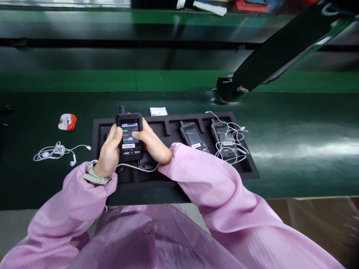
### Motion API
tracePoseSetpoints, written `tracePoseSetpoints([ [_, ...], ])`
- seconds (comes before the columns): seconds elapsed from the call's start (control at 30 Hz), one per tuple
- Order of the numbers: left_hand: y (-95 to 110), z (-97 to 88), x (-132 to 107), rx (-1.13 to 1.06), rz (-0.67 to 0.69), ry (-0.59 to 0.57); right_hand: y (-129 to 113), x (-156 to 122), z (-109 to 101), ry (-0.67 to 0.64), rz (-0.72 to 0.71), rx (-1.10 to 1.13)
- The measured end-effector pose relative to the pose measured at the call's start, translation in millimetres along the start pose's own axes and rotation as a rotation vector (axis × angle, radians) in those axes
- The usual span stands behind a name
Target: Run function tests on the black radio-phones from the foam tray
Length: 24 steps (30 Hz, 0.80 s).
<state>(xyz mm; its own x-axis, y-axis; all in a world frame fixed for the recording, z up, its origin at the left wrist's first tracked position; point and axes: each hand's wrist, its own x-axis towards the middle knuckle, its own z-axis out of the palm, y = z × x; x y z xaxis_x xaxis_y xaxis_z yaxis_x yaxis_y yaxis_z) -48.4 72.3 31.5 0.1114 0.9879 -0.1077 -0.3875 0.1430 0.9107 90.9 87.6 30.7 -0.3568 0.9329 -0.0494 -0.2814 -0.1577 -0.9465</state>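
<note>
A black handheld radio (129,138) with a stubby antenna and a lit screen is held upright above the foam tray (246,173). My left hand (109,155) grips its left side, thumb at the screen's edge. From the right, my right hand (154,145) wraps the other side, its thumb on the screen, where green and red text shows. Below the radio a white cable (137,168) runs between my wrists. Two more radios lie in the tray: one with a dark screen (194,136), and another radio (220,130) partly under tangled white earphones (237,145).
Left on the green bench (294,149) lie coiled white earphones (57,150) and an orange-and-white case (67,122). Behind the tray is a small white packet (158,111). A dark angled arm (269,52) comes down at the upper right.
</note>
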Motion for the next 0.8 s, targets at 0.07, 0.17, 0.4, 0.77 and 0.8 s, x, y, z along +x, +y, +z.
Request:
tracePoseSetpoints([
  [0.07, 0.2, -0.2, 0.1, 0.005, -0.004, 0.001, -1.1, 0.8, 1.0, 0.020, 0.009, -0.020],
  [0.17, 0.4, -0.5, 0.0, 0.011, -0.010, -0.001, -0.9, 1.8, 2.2, 0.041, 0.019, -0.016],
  [0.4, 0.7, -0.1, 0.0, 0.042, -0.016, 0.005, -1.9, 2.2, 4.7, 0.052, 0.025, 0.012],
  [0.77, 1.8, 1.0, -1.3, 0.032, -0.020, 0.016, -1.4, -1.2, 1.1, 0.012, 0.019, 0.010],
  [0.8, 1.8, 1.1, -1.3, 0.030, -0.017, 0.014, -1.3, -1.3, 0.8, 0.011, 0.009, 0.004],
])
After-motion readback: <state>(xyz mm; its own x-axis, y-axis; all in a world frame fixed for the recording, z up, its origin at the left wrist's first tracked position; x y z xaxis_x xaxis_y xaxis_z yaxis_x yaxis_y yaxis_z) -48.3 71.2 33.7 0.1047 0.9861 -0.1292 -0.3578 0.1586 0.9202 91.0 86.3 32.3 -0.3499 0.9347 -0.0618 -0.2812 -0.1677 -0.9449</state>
